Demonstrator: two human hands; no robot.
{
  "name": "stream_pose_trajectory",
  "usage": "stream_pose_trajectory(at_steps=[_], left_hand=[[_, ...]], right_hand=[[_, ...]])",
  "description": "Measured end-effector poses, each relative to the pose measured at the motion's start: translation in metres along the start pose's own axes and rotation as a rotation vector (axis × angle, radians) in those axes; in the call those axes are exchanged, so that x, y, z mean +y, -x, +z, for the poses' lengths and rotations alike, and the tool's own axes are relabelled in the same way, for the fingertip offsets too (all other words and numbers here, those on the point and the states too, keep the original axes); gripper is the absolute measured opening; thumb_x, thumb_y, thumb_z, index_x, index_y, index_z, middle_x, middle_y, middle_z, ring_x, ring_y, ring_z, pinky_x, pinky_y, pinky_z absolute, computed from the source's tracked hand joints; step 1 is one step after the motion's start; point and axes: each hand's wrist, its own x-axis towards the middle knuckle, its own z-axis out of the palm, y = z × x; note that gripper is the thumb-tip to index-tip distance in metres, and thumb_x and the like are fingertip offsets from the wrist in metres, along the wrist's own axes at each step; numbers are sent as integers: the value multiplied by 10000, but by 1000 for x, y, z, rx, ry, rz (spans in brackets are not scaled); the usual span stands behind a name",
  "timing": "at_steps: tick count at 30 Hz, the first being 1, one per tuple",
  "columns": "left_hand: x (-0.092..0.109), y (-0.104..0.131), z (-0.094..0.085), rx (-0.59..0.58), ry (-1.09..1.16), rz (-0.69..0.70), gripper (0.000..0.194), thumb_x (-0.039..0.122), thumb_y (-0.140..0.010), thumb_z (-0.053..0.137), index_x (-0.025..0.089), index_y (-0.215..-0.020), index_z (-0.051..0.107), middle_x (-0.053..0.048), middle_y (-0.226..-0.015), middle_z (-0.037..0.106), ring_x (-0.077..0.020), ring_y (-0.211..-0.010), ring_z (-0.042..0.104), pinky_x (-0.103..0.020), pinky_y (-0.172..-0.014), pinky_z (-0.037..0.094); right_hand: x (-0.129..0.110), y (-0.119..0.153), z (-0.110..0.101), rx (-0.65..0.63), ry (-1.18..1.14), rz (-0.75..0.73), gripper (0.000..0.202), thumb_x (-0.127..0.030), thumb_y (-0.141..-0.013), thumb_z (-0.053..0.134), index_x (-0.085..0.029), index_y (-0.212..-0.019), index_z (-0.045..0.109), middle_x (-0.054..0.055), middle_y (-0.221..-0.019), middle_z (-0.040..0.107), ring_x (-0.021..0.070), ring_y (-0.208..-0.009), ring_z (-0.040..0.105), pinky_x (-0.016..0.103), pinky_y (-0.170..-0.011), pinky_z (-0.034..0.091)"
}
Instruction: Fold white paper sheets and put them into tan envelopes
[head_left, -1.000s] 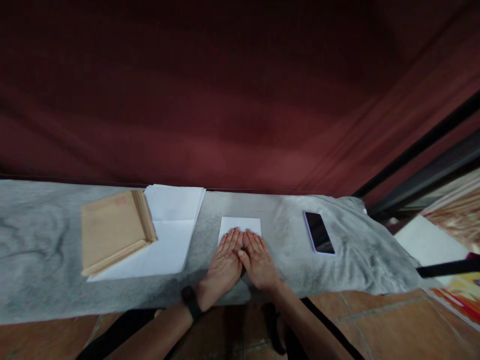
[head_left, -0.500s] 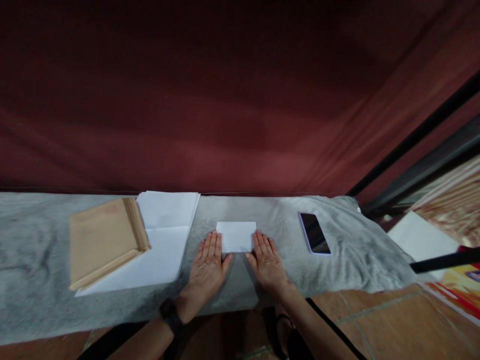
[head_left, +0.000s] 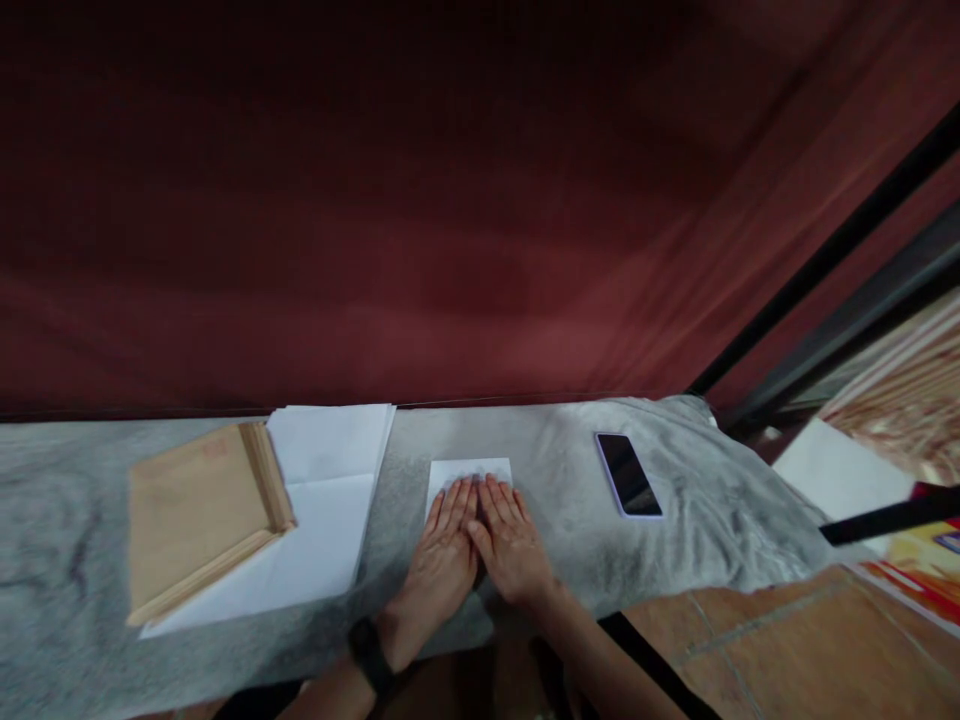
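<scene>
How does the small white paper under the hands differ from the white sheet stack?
Size: the small white paper is smaller than the white sheet stack.
On top: the left hand and right hand lie flat on the small white paper; brown envelopes cover part of the white sheet stack.
Shared: both are white, on gray cloth.

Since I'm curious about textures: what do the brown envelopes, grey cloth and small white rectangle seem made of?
Brown envelopes: probably matte kraft paper, from tan colour and stacked edges.
Grey cloth: perhaps plush fabric, softly sheened and wrinkled.
Small white rectangle: likely matte paper or card, crisp-edged.
</scene>
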Motion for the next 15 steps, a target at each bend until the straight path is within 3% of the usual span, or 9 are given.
stream_pose_trajectory(at_steps=[4, 8, 15], left_hand=[[0, -2, 10, -29, -44, 6, 639, 141, -930, 322, 111, -1567, 274, -163, -1564, 413, -251, -1463, 369, -481, -1196, 317], [-5, -6, 14, -19, -73, -31, 581, 167, -950, 314, 70, -1520, 368, -170, -1550, 430, -258, -1467, 360, -470, -1187, 340], [-19, -17, 19, 31, -49, -215, 566, 306, -985, 354, 56, -1489, 410, -197, -1524, 455, -291, -1457, 373, -498, -1170, 360]], right_hand=[[-3, -4, 8, -31, -17, 34, 553, -463, -1059, 308, -178, -1524, 396, 86, -1550, 434, 233, -1445, 400, 443, -1198, 332], [5, -5, 14, 18, -4, 43, 538, -437, -1062, 305, -157, -1503, 433, 96, -1539, 453, 242, -1437, 414, 447, -1193, 330], [26, -8, 21, 102, 71, 67, 560, -432, -1053, 330, -113, -1503, 427, 140, -1522, 472, 269, -1420, 434, 467, -1178, 333]])
